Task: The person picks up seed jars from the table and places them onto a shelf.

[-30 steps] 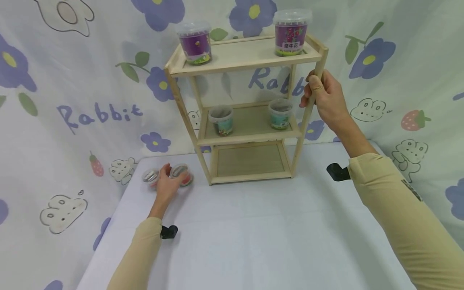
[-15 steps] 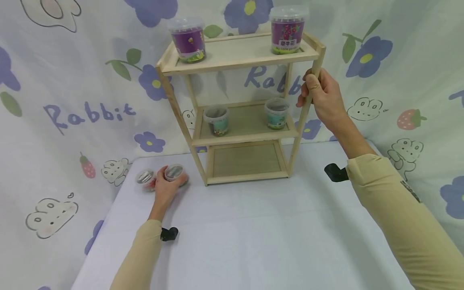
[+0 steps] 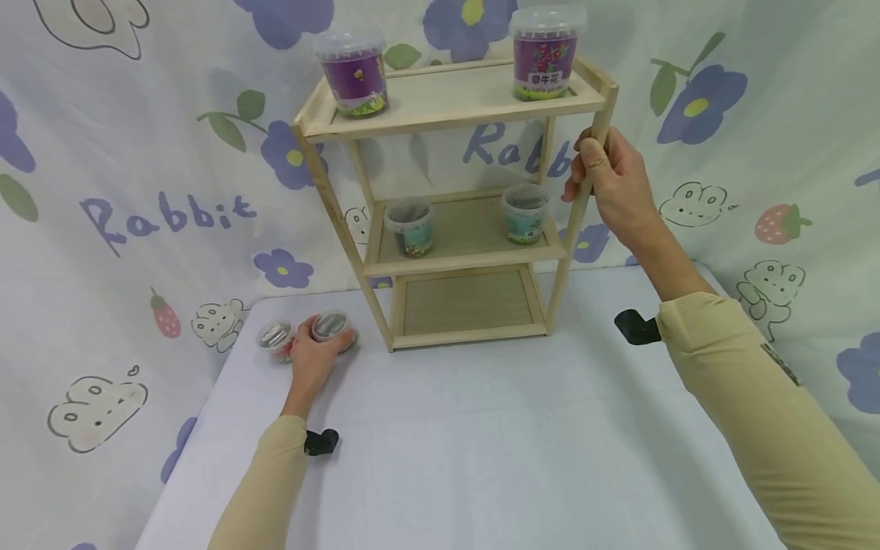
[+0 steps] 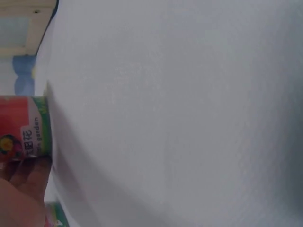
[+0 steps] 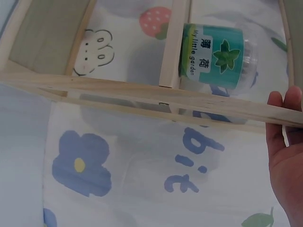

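Note:
A three-tier wooden rack (image 3: 454,260) stands at the back of the table. My right hand (image 3: 608,183) grips its front right post (image 3: 596,137) just under the top shelf; the right wrist view shows that post (image 5: 142,92) and my fingers (image 5: 284,156) round it. My left hand (image 3: 318,350) is curled round a small clear-lidded cup with a red label (image 3: 331,327) on the table, left of the rack. The left wrist view shows this cup (image 4: 23,132) against my fingers (image 4: 19,189). A second small cup (image 3: 275,336) stands just to the left of the hand.
Two purple-labelled cups (image 3: 351,72) (image 3: 546,53) stand on the top shelf. On the middle shelf are a multicoloured-label cup (image 3: 410,227) and a green-labelled one (image 3: 525,215) (image 5: 218,56). The table's white cloth (image 3: 481,443) meets a flower-print backdrop (image 3: 137,214) behind.
The view has shifted a little. My left hand's fingers have settled closer round the red-labelled cup. The right hand keeps its grip on the post.

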Demonstrator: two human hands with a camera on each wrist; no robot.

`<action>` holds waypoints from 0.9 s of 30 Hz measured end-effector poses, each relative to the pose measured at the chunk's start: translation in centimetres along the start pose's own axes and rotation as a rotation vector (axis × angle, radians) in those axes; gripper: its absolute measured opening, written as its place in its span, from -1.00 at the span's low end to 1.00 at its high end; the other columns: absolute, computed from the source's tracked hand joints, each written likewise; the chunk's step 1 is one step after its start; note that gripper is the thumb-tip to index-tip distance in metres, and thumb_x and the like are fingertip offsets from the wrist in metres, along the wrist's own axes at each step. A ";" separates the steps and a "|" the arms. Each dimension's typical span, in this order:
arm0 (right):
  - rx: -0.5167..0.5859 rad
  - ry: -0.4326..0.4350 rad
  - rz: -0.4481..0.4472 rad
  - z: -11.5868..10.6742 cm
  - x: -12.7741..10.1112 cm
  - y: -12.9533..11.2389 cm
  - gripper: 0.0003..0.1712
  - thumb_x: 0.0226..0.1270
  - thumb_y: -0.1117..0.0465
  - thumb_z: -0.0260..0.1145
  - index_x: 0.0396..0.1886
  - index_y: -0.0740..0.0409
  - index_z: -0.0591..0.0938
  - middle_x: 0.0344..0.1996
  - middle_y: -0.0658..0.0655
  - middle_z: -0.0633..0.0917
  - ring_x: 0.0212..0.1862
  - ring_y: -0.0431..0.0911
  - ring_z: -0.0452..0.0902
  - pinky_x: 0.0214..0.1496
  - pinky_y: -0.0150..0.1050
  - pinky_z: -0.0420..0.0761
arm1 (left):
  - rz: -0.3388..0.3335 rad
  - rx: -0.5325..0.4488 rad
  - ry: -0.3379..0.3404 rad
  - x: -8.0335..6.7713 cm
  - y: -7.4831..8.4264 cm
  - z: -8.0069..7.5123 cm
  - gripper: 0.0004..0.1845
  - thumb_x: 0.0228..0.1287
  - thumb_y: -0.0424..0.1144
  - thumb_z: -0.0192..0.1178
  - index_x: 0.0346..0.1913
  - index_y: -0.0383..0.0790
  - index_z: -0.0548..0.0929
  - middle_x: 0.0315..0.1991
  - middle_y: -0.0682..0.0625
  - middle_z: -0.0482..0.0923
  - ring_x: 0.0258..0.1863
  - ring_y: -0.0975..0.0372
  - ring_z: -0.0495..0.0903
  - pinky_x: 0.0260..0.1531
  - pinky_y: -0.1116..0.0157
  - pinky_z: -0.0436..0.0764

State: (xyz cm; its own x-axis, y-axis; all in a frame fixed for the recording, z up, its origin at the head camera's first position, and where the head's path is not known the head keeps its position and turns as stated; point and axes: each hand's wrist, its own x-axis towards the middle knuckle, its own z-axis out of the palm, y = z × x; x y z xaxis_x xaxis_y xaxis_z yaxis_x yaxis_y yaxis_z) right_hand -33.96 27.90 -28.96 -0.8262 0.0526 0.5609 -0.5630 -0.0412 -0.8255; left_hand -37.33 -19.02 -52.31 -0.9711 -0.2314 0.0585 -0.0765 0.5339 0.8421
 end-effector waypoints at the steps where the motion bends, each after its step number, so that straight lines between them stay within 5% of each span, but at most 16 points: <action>1: 0.000 0.002 -0.002 0.0 0.0 -0.1 -0.84 0.54 0.18 0.07 -0.18 0.18 0.48 -0.54 0.12 0.44 -0.58 -0.08 0.52 -0.38 -0.33 0.63 | 0.000 0.002 0.004 0.0 0.1 0.0 -0.10 0.10 -0.01 0.44 0.44 -0.28 0.27 0.30 -0.31 0.38 0.25 -0.10 0.39 0.29 0.01 0.31; 13: -0.069 0.004 -0.014 0.2 0.0 -0.1 -0.84 0.55 0.16 0.05 -0.19 0.14 0.48 -0.54 0.12 0.45 -0.58 -0.08 0.53 -0.35 -0.31 0.60 | 0.003 0.029 0.026 -0.3 0.3 -0.4 -0.11 0.04 -0.03 0.47 0.39 -0.34 0.33 0.25 -0.35 0.42 0.22 -0.13 0.40 0.27 -0.01 0.32; 27: -0.112 0.009 0.013 0.1 0.0 -0.3 -0.85 0.55 0.13 0.06 -0.17 0.12 0.47 -0.51 0.10 0.45 -0.55 -0.08 0.52 -0.32 -0.31 0.60 | 0.041 -0.028 -0.047 -2.3 1.2 -0.5 -0.10 0.04 -0.02 0.49 0.39 -0.34 0.33 0.27 -0.30 0.44 0.25 -0.03 0.42 0.27 0.04 0.37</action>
State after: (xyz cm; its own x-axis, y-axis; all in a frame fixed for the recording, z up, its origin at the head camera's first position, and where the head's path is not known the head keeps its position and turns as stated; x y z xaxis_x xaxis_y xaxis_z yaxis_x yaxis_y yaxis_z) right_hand -33.81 27.83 -28.72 -0.8332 0.0621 0.5495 -0.5456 0.0700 -0.8351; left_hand -35.06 -18.28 -51.13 -0.9828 -0.1711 0.0688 -0.0307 0.5194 0.8540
